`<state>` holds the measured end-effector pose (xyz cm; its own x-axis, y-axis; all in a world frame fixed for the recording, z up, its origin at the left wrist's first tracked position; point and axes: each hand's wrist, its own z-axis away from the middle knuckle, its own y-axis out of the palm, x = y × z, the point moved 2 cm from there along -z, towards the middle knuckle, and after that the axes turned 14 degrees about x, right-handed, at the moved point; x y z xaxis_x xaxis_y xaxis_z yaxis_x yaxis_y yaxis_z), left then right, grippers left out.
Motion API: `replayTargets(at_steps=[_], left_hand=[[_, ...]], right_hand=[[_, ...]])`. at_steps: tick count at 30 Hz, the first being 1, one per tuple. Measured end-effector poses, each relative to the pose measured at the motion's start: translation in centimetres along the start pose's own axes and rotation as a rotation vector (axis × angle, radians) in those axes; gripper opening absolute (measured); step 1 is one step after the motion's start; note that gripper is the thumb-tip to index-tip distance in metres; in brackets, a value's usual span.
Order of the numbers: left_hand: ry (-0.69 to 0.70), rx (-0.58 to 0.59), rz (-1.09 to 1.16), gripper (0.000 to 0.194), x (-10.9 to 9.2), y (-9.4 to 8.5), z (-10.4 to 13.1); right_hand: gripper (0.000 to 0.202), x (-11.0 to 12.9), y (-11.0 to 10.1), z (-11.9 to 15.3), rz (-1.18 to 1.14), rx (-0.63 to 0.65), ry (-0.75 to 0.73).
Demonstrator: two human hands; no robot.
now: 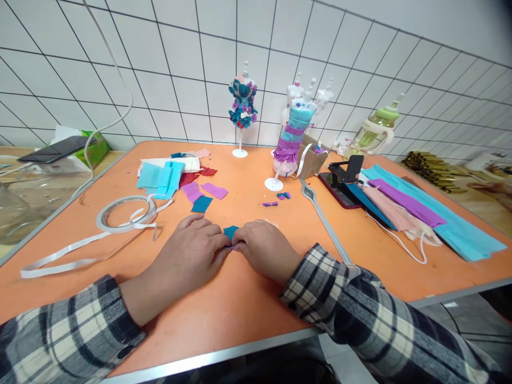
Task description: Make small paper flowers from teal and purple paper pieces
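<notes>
My left hand (198, 242) and my right hand (262, 246) meet near the middle of the orange table, fingertips pinched together. Between them is a small teal piece of crepe paper (231, 231), with a speck of purple at the fingertips. Its lower part is hidden by my fingers. Just beyond lie a loose teal piece (202, 204), purple pieces (215, 190) and red scraps (208, 170). Two small twisted teal-and-purple bits (284, 196) rest farther right. Left of my left hand is a roll of white double-sided tape (104, 217) with a loose strip trailing from it.
Miniature dress forms stand at the back, one in teal ruffles (242, 104), another wrapped in blue and purple (294, 133). A grey watch-like strap (320, 210), a phone (340, 191) with a stand, and folded paper strips (436, 213) lie right. Light-blue pieces (162, 178) lie left. A bottle (376, 133) stands behind.
</notes>
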<state>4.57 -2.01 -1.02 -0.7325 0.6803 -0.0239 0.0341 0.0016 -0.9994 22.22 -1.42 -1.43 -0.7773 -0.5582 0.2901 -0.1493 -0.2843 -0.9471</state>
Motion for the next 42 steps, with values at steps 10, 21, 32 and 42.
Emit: replayTargets(at_steps=[10, 21, 32, 42], left_hand=[[-0.012, 0.022, -0.001, 0.024, 0.12, 0.09, -0.07], [-0.031, 0.040, 0.003, 0.020, 0.24, 0.15, -0.28], [-0.031, 0.033, 0.034, 0.022, 0.16, 0.06, -0.29], [-0.015, 0.021, 0.035, 0.022, 0.15, 0.02, -0.30]], right_hand=[[0.020, -0.05, 0.09, -0.18, -0.012, -0.023, 0.007], [0.020, 0.06, 0.04, 0.04, 0.015, -0.009, 0.029], [0.021, 0.36, -0.18, 0.12, 0.034, 0.014, 0.042], [0.020, 0.27, -0.02, 0.18, 0.036, 0.028, 0.050]])
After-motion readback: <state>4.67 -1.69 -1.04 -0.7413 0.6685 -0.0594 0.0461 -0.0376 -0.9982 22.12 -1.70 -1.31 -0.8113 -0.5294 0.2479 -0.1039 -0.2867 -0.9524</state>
